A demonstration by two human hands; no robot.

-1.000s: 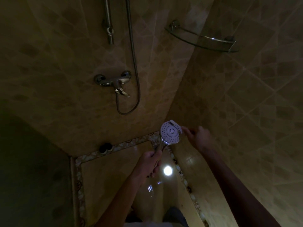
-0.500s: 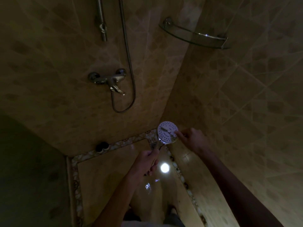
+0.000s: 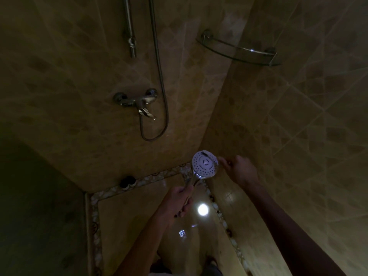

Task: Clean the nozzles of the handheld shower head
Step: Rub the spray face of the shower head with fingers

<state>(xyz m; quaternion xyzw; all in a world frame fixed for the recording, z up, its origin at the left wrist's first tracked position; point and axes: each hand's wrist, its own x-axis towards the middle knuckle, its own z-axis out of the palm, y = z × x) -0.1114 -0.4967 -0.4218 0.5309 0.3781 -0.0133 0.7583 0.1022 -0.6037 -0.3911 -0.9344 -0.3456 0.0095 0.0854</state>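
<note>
Dim in here, but the shower head [image 3: 204, 164] catches the light: its white round face, dotted with nozzles, is turned up toward the person, held just above and between the two hands. The left hand [image 3: 177, 200] is wrapped tight around the chrome handle [image 3: 190, 183] below the face. The right hand [image 3: 240, 169] sits just to the right of the rim, fingers curled, pinching a thin dark tool [image 3: 207, 154] that lies across the upper edge of the face; what the tool is, I cannot tell in this gloom. Below the left hand a bright spot [image 3: 203, 209] glares off the wet floor [image 3: 139, 206]. Well above both hands the tap [image 3: 137, 100] juts from the tiled wall, the hose [image 3: 159, 76] looping beneath it, and a glass corner shelf [image 3: 239, 51] hangs high over the right hand.
</note>
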